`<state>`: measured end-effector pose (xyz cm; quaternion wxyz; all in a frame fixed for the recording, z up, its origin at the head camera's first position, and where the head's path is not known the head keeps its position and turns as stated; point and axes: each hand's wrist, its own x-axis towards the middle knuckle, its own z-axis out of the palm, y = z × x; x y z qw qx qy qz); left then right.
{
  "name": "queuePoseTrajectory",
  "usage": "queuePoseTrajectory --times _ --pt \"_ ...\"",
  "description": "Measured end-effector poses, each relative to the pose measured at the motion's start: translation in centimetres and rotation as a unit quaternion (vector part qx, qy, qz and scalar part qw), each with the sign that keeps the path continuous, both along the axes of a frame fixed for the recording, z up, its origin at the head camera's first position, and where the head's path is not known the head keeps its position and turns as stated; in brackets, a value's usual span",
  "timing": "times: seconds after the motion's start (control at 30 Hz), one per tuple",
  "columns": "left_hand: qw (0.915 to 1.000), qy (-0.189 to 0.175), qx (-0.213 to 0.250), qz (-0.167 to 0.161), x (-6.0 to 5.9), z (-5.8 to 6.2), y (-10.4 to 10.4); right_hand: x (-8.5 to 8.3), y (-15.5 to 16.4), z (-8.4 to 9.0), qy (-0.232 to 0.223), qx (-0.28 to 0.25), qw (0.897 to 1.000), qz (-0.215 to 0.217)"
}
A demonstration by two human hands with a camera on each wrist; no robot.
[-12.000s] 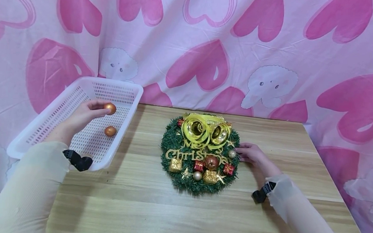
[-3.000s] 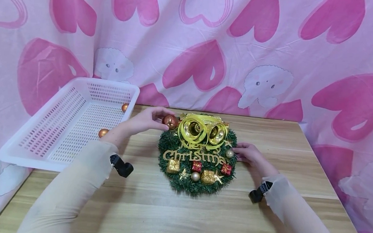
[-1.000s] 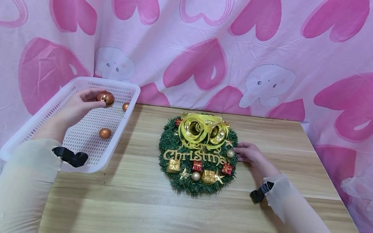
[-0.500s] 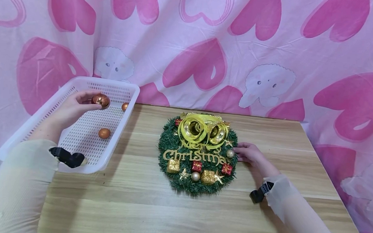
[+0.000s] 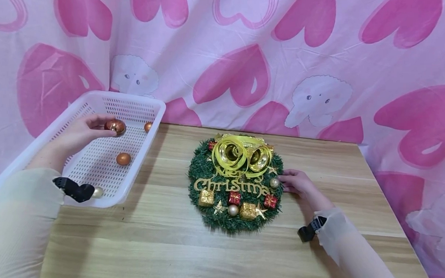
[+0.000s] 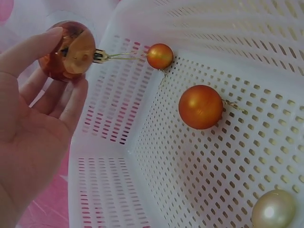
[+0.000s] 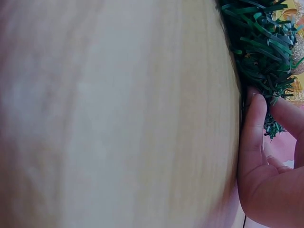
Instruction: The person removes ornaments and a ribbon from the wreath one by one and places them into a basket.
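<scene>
My left hand grips a shiny copper Christmas bauble over the white plastic basket. In the left wrist view, thumb and fingers wrap the bauble, and its gold cap and string point toward the basket. Inside the basket lie two matte orange baubles, a nearer bauble and a farther bauble, plus a pearl-coloured bauble. My right hand pinches the right edge of a green Christmas wreath lying on the table; the right wrist view shows thumb and finger at its greenery.
Gold bells, "Merry Christmas" lettering, small gift boxes and stars decorate the wreath. A wooden table carries the wreath and basket. Behind them hangs a pink heart-print curtain.
Since three seconds ago, my left hand has carried the copper bauble from the wreath's upper left to over the basket, lately moving slightly left and down. My right hand stays at the wreath's edge.
</scene>
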<state>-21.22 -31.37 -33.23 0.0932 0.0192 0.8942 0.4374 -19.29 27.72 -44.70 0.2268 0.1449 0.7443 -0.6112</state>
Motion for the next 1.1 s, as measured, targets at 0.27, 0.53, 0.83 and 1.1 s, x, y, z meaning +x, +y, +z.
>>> queuePoseTrajectory --times 0.27,0.53,0.83,1.1 --pt "0.9969 -0.051 -0.051 -0.033 0.0 -0.7 0.2 0.0 0.0 0.2 0.000 0.000 1.000 0.000" --pt "0.9970 -0.049 -0.042 -0.044 0.0 -1.4 -0.4 0.0 0.0 0.1 -0.004 0.007 1.000 -0.004" --pt "0.9968 -0.059 -0.030 -0.043 0.3 -0.8 -0.4 0.0 -0.2 0.2 -0.003 0.006 1.000 0.002" --pt "0.9990 -0.029 0.017 -0.028 0.3 0.2 0.6 0.1 -0.1 0.1 -0.003 0.009 1.000 0.003"
